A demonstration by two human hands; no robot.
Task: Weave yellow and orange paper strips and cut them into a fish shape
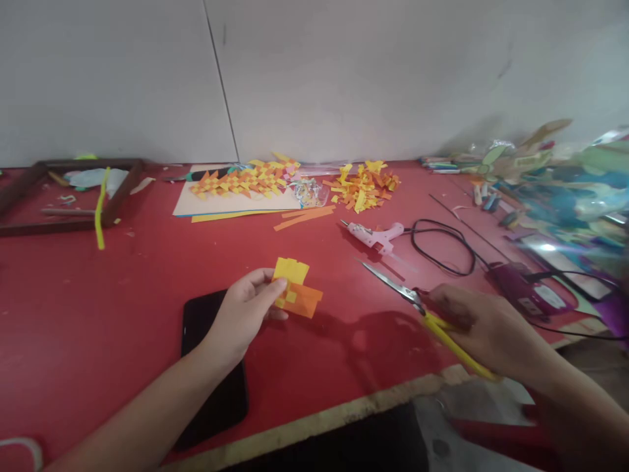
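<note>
Two hands are working over one red table point(98, 308): the left hand point(246, 305) is pinching one woven paper piece point(297, 288) at centre, and the right hand point(479, 324) is gripping one pair of scissors point(417, 305) at 3 o'clock. One black phone point(211, 367) is lying at 7 o'clock by the front edge, one glue gun point(376, 235) is resting at 1 o'clock, and bare tabletop is spreading toward 9 o'clock.

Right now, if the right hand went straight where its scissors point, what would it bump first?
The scissors would probably reach the orange paper strips, just missing the pink glue gun; depth is unclear.
</note>
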